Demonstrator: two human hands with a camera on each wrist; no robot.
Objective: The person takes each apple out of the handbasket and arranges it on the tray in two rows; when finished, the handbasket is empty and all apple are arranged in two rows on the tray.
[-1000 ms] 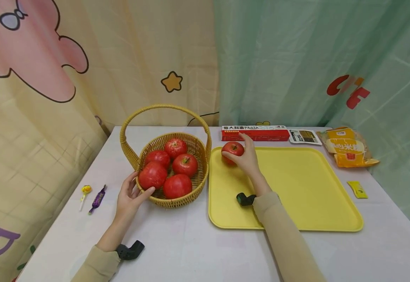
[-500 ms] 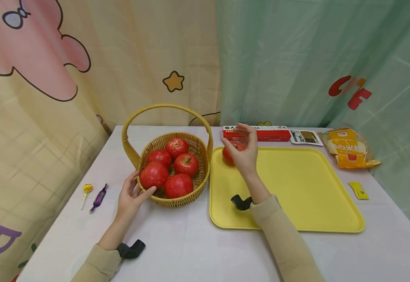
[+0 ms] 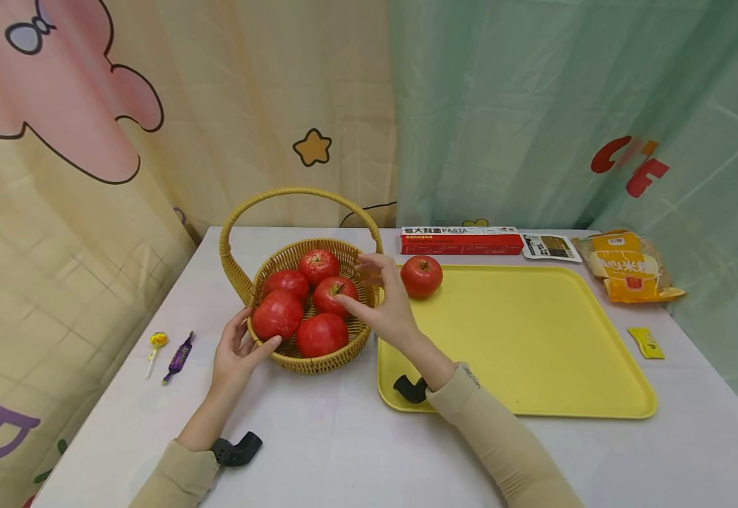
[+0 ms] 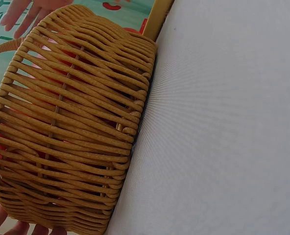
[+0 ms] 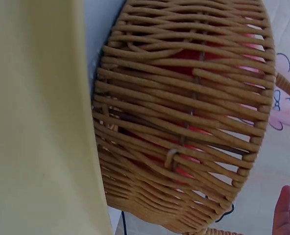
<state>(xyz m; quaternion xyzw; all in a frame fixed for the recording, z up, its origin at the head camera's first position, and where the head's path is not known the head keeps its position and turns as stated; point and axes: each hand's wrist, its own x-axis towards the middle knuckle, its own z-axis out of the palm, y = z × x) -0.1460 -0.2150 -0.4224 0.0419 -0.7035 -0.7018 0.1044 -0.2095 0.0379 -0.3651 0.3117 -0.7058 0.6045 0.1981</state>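
A woven wicker basket (image 3: 308, 365) with a tall arched handle stands at the table's left middle, with several red apples inside. My left hand (image 3: 232, 356) holds its left rim, thumb over the edge near the front-left apple (image 3: 277, 315). In the left wrist view, fingers (image 4: 17, 229) lie along the basket's side. Over the basket's right rim is my right hand (image 3: 391, 303), fingers spread and bent, its thumb overlapping the apple (image 3: 331, 293) with a stem. Nothing is held in it. Another apple (image 3: 421, 276) sits at the back-left corner of the yellow tray (image 3: 509, 339).
Behind the tray lie a red pasta box (image 3: 461, 243) and a small white packet (image 3: 551, 248). At right are an orange-labelled bag (image 3: 626, 264) and a yellow sachet (image 3: 646, 343). A lollipop (image 3: 156, 343) and a purple-wrapped candy (image 3: 179, 358) lie left of the basket.
My right hand has let go of the apple on the tray's back-left corner and moved left and down to the basket's right side. The left hand stays on the basket.
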